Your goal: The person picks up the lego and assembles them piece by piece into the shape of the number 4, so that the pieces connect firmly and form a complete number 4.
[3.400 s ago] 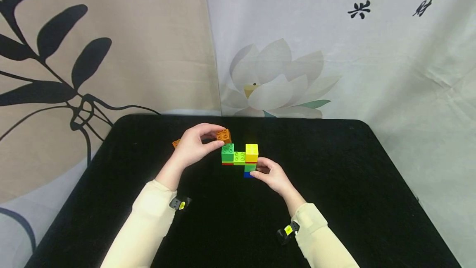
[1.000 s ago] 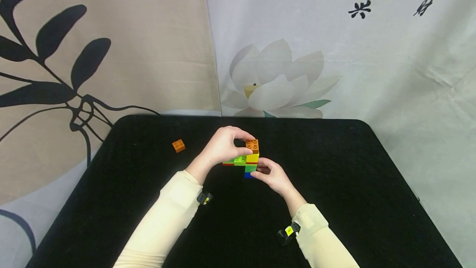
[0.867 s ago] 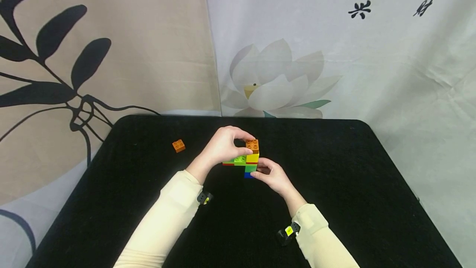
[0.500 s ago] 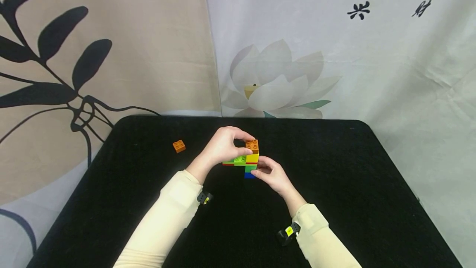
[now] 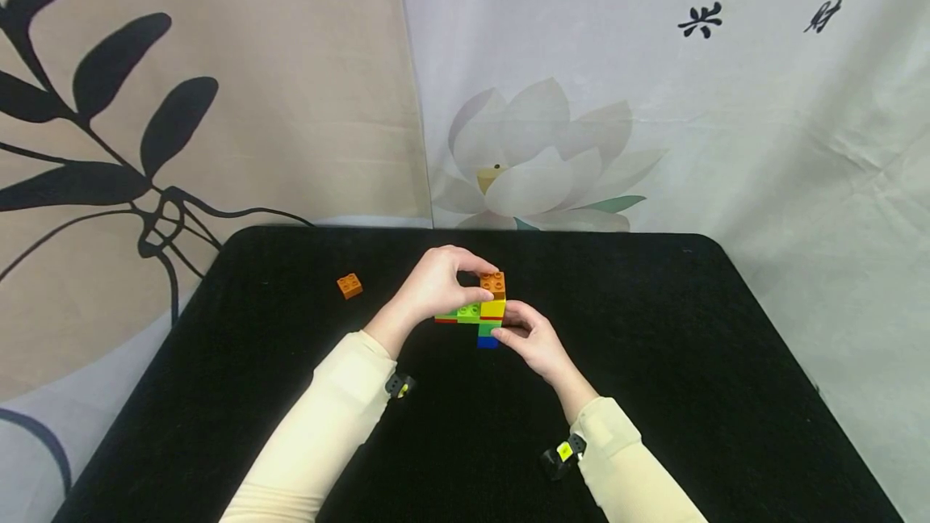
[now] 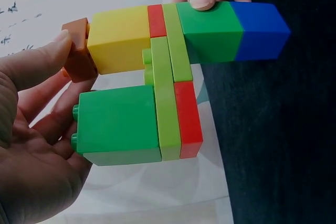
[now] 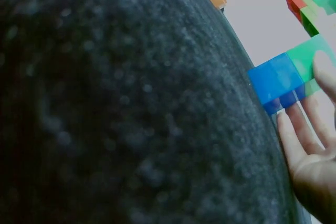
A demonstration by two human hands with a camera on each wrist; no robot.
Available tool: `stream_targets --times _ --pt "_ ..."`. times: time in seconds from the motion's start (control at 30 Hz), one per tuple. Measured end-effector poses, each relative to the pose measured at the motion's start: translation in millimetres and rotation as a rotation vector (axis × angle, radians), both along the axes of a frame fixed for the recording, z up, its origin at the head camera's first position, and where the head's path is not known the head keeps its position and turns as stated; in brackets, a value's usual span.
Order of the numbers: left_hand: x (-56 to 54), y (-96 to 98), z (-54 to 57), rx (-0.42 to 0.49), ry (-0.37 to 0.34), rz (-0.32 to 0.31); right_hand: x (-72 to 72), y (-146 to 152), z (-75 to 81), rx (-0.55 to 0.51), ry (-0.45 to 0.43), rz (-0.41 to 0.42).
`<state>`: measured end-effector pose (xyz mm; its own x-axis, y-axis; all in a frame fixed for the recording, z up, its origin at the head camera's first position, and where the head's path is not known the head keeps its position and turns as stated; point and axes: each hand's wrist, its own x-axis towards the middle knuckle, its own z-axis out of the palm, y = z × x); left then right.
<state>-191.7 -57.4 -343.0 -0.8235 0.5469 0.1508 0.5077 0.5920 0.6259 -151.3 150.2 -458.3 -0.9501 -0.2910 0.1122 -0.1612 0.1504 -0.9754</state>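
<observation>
Between thumb and fingers, my left hand [image 5: 436,285] pinches an orange toy building brick [image 5: 492,285]. It touches the studded end of a yellow brick [image 6: 118,40], slightly tilted, with a thin gap showing in the left wrist view. Yellow tops a joined build: lime plates [image 6: 167,103], red pieces [image 6: 189,119], a green brick [image 6: 118,124] on the left arm, and a lower green brick [image 6: 210,32] above a blue brick [image 6: 262,30]. My right hand [image 5: 538,345] grips the lower green brick from the right; its far fingers are partly hidden in the head view.
A loose orange brick [image 5: 349,286] lies on the black table [image 5: 654,345], left of the build. Behind the table's far edge hangs a printed cloth [image 5: 327,103] with leaves and a flower.
The orange brick in my left hand moved right, from the left green brick to the yellow one, uncovering the loose orange brick. My right fingers slid slightly upward, off the blue brick.
</observation>
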Motion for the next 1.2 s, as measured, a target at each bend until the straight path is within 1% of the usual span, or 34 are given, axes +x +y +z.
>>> stream_targets --times 0.07,0.3,0.6,0.73,0.97,1.2 --pt "-0.4 -0.3 -0.3 -0.001 0.007 -0.003 1.1 -1.1 3.5 0.008 0.004 0.002" --pt "-1.3 0.8 -0.8 -0.021 0.021 -0.015 -0.1 -2.5 2.1 0.016 -0.005 0.003" --pt "0.8 0.8 -0.8 -0.035 0.005 0.007 0.0 -4.3 2.1 0.021 -0.02 0.006" --pt "1.7 1.3 0.3 -0.044 0.0 0.003 -0.1 -4.7 1.3 0.032 -0.02 0.006" --pt "1.6 2.7 2.1 -0.057 0.031 -0.02 0.5 -5.7 3.0 0.028 -0.032 0.001" --pt "3.0 8.2 -2.0 -0.079 0.092 -0.026 0.0 -2.6 0.1 0.03 -0.025 -0.013"
